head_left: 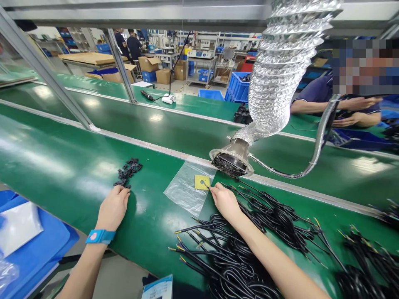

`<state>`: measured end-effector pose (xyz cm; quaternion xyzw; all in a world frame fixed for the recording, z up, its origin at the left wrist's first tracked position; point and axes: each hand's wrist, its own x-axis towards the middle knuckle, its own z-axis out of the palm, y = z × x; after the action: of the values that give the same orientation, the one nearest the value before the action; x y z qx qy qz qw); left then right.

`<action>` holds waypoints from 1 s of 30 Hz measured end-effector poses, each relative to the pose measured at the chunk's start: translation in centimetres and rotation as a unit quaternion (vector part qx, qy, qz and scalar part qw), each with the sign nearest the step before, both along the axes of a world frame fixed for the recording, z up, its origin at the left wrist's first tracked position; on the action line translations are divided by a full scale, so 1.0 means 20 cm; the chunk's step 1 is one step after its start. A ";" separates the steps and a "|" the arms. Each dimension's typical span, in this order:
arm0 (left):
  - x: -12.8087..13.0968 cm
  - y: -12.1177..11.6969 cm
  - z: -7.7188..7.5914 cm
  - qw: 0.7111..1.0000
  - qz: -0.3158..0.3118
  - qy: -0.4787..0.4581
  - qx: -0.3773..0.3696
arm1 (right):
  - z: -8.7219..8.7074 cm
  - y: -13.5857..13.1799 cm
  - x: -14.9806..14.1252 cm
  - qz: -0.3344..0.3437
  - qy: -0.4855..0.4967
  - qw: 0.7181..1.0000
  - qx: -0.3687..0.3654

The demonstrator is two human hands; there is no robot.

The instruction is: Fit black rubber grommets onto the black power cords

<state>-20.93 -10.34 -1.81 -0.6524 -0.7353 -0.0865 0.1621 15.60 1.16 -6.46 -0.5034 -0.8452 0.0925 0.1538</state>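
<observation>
Green bench (pixel 149 232) runs under both hands, smooth and glossy. Foil duct (pixel 276 83), ribbed and crinkled, hangs beyond our right hand, ending in a flared hood (pixel 237 155) with a black grille; we'd keep our knuckles off it. Black cables (pixel 237 265) coil under and beside our right forearm, smooth-jacketed, coloured cores at the tips; we shouldn't drag them. Clear film (pixel 183 185), thin and wrinkled, lies between our 2 hands, nearer the right; best kept flat.

Right hand (pixel 226 202) is in a fingertip pinch. Left hand (pixel 112 209) has its fingertips gathered at the pile's near edge; can't tell if it grips anything. Black parts (pixel 129 169), small, matt, irregular, heap just beyond it; we'd take 1 at a time. Yellow pad (pixel 198 182), flat and square, dark round centre, sits on the film just left of our right fingertips. Thin dark piece (pixel 206 186) is in our right pinch, reaching over the pad; light, steady grip suits it. Cable end or not, can't tell.
</observation>
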 end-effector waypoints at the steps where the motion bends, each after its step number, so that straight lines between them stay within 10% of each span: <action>1: 0.00 -0.01 0.00 1.000 -0.008 -0.018 0.001 | 0.00 -0.01 0.00 -0.001 0.020 1.000 0.007; 7: 0.19 0.01 0.06 0.963 -0.035 -0.261 0.053 | 0.04 -0.03 0.03 -0.005 0.216 0.976 0.016; 16: 0.80 0.43 0.00 0.726 -0.186 -0.655 -0.101 | 0.07 -0.08 0.04 0.004 0.360 0.932 -0.040; 30: 1.01 0.49 -0.08 0.693 -0.168 -0.690 -0.126 | 0.07 -0.10 0.04 -0.002 0.371 0.929 -0.020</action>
<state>-0.81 -0.64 -3.49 -0.5360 -0.5223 -0.4452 -0.4917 16.34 -0.93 -5.14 -0.4375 -0.7252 0.2889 0.4464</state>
